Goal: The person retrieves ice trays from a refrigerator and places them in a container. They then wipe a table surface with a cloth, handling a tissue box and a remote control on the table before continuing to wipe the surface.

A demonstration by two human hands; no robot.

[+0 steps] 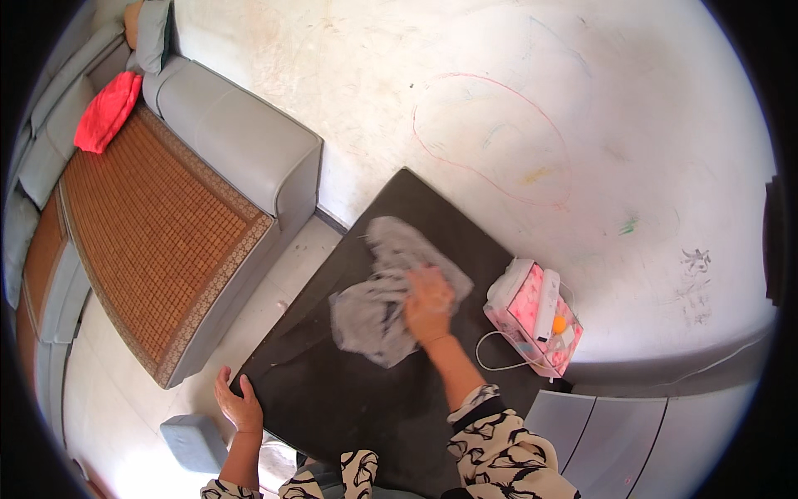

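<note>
My right hand point(430, 302) presses down on a crumpled grey cloth point(374, 315), which is spread over the top of a dark table point(349, 399). Hand and cloth are both somewhat blurred, and the fingertips are hard to make out. Beside the table's left corner is my left hand point(240, 402), empty, with thumb and fingers apart. Whether it touches the table edge I cannot tell. To the right of the cloth, a pink and white box or bag point(523, 293) stands at the table's edge, with a white bar-shaped device point(548, 305) and an orange round item point(559, 324) on it.
A white cable point(483, 340) loops from the pink box onto the table. The marked white wall point(499, 137) runs behind. At left stands a grey sofa point(237, 131) with a woven mat point(168, 231) and red cloth point(109, 112). A blue-grey stool point(193, 443) sits on the floor.
</note>
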